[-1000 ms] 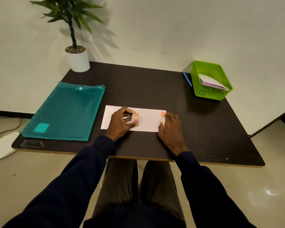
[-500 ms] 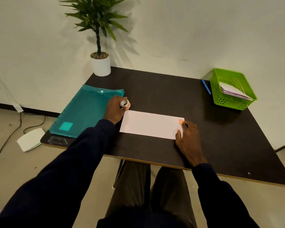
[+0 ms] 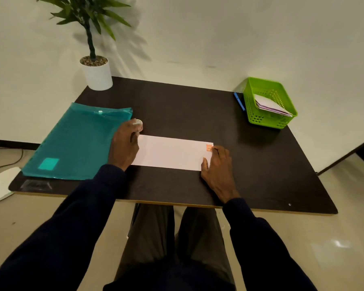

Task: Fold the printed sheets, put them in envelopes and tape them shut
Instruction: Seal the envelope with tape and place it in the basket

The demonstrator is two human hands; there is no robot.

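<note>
A white envelope (image 3: 172, 153) lies flat on the dark table (image 3: 187, 108), with a small orange piece of tape (image 3: 209, 147) at its right end. My right hand (image 3: 218, 169) rests flat at that end, fingertips on the tape piece. My left hand (image 3: 124, 145) sits at the envelope's left end, just past its corner, and holds a small tape roll (image 3: 138, 124) between the fingertips. The roll is mostly hidden by my fingers.
A teal plastic document folder (image 3: 76, 143) lies at the left of the table. A green basket (image 3: 269, 101) with folded sheets and envelopes stands at the back right, a blue pen (image 3: 239, 101) beside it. A potted plant (image 3: 96, 74) stands at the back left corner.
My left hand carried the tape roll from the middle of the envelope out to its left end, beside the folder. My right hand stayed pressed on the tape piece.
</note>
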